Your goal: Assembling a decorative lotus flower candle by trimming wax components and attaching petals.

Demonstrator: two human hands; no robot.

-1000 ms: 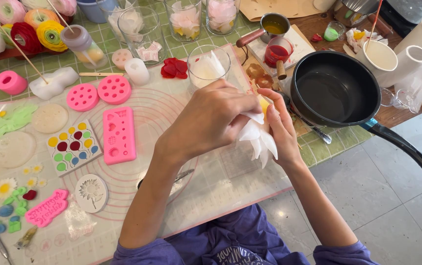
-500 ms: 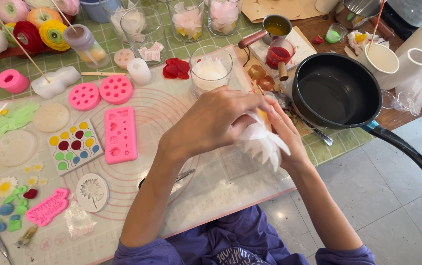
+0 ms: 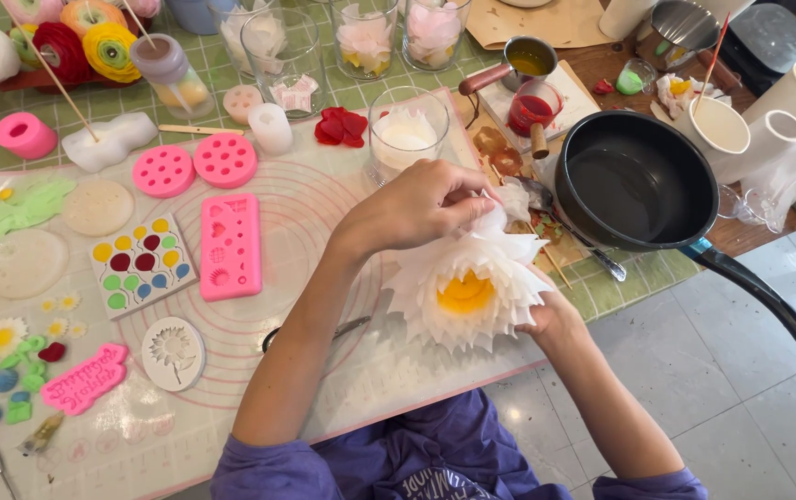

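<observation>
The right hand (image 3: 553, 319) cupped the white flower (image 3: 467, 289) from below, just off the mat's edge; the left hand (image 3: 416, 208) pinched a top petal. Light fingertip pressure looked wisest, petals seeming fragile.

Black pan (image 3: 634, 181) blocks rightward; silicone mat (image 3: 324, 199) leftward lies open

The white flower (image 3: 466, 287) has turned up; its yellow centre now shows.

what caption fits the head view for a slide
Left hand pinches a petal of a white flower cupped by the right hand.
</observation>
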